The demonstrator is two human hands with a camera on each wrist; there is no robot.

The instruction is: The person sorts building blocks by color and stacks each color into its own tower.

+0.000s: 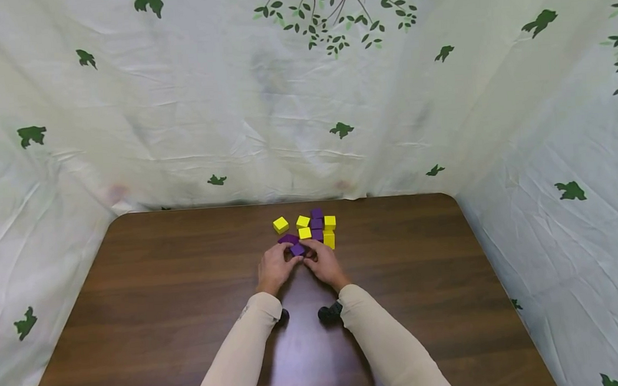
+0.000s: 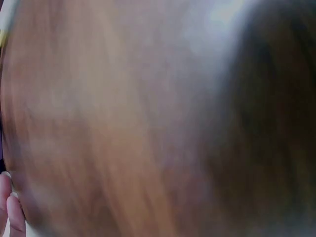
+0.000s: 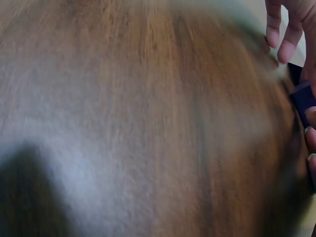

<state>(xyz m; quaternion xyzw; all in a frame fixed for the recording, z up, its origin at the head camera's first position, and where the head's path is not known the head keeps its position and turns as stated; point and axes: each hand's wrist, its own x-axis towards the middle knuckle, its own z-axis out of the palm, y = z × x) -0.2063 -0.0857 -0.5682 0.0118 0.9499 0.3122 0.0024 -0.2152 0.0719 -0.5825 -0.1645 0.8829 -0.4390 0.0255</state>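
Observation:
In the head view both hands meet over a small purple cube (image 1: 297, 250) near the table's far side. My left hand (image 1: 276, 267) pinches it from the left, thumb at the near side and forefinger behind. From the right, my right hand (image 1: 325, 264) has thumb and fingers bent at the same cube. Just behind them lie more purple pieces (image 1: 289, 239), partly covered by the left fingers. In the right wrist view a dark purple block (image 3: 303, 96) shows at the edge between both hands' fingers. The left wrist view catches only some fingertips (image 2: 16, 212) at its lower left.
Beyond the hands, several purple cubes (image 1: 317, 223) form a column, flanked by yellow cubes (image 1: 329, 222). A separate yellow cube (image 1: 281, 225) sits to the left. The brown wooden table (image 1: 177, 295) meets a white leaf-patterned cloth (image 1: 218, 104) at its back and sides.

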